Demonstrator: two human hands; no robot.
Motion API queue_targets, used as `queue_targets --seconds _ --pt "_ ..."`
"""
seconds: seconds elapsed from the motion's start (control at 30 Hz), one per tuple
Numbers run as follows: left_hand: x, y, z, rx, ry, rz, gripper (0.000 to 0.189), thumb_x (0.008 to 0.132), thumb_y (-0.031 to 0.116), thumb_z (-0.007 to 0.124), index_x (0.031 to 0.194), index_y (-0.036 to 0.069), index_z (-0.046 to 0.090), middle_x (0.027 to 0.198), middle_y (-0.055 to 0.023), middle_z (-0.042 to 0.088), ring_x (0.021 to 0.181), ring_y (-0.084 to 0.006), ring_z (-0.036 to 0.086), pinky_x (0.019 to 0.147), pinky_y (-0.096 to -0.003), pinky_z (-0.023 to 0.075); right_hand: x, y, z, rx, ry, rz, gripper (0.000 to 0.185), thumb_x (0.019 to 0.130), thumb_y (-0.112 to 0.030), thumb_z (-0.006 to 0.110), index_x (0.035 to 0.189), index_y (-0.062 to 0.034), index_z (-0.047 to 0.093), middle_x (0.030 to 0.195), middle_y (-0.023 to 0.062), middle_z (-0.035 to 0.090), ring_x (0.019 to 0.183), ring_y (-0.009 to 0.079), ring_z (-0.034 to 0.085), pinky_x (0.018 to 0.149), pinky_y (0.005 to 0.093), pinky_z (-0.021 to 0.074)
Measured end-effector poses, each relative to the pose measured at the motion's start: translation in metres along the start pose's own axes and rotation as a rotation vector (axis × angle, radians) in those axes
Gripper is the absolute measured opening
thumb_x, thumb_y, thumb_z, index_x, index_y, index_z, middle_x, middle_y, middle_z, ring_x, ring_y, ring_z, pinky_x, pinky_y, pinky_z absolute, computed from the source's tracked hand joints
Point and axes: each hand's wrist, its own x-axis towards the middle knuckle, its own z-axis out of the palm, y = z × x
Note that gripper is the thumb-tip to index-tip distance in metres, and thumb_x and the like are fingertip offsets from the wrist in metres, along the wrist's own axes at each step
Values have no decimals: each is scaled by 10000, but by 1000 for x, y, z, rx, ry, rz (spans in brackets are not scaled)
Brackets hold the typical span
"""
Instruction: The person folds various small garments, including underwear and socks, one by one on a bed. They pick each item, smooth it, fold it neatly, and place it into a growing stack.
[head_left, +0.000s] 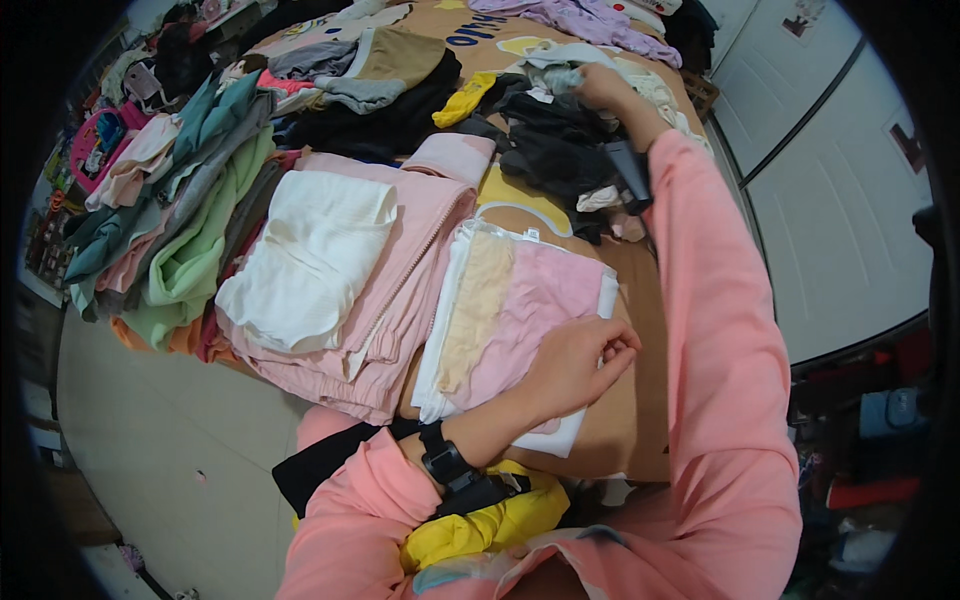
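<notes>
My left hand (581, 365) rests, fingers loosely curled, over the right side of a folded pink and cream garment (517, 300), which lies on white cloth; I see nothing in its fingers. Up at the back right, my right hand (604, 86) grips a pale grey-green cloth (559, 71) above a heap of dark garments (551, 142). Left of the pink and cream garment, a folded white garment (311, 255) lies on a folded pink jacket with a zipper (420, 277). A yellow garment (487, 529) and a black one lie close to my body.
Stacked folded clothes (202, 225) stand along the left edge of the bed. Behind the pink jacket are a black garment (367, 124), a grey and tan garment (397, 60) and a small yellow cloth (465, 99). White cabinet doors (832, 202) are at the right.
</notes>
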Motion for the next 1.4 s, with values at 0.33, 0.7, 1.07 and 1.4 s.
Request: queue_targets --seconds 0.33,0.7,1.07,1.4 --pt "4 -14 6 -306 105 -68 250 961 160 574 1194 68 557 900 -32 675 790 -93 625 695 -234 459 -72 59 -146 1350 336 93 179 951 -279 612 948 -102 586 784 17 580 764 150 601 698 263 486" --pt "-14 34 10 -881 20 -43 474 959 268 623 1358 44 502 1323 -46 564 1178 -156 550 1009 -300 421 -371 -39 -95 1501 64 43 311 995 -264 588 1180 -21 646 1074 -37 623 964 54 544 848 219 441" --pt "-24 50 -46 -1072 272 -176 289 927 81 616 1210 27 594 1166 -81 659 1064 -213 641 938 -359 515 -434 2 -78 1214 -173 57 420 813 -123 739 1204 -5 638 1015 9 679 893 76 570 845 249 456" --pt "-17 38 -53 -142 283 -246 689 894 252 695 1404 5 303 1235 -163 544 1026 -174 599 872 -273 499 -419 14 -46 445 336 84 215 884 -145 655 1042 -20 580 1003 103 597 862 240 626 769 307 491"
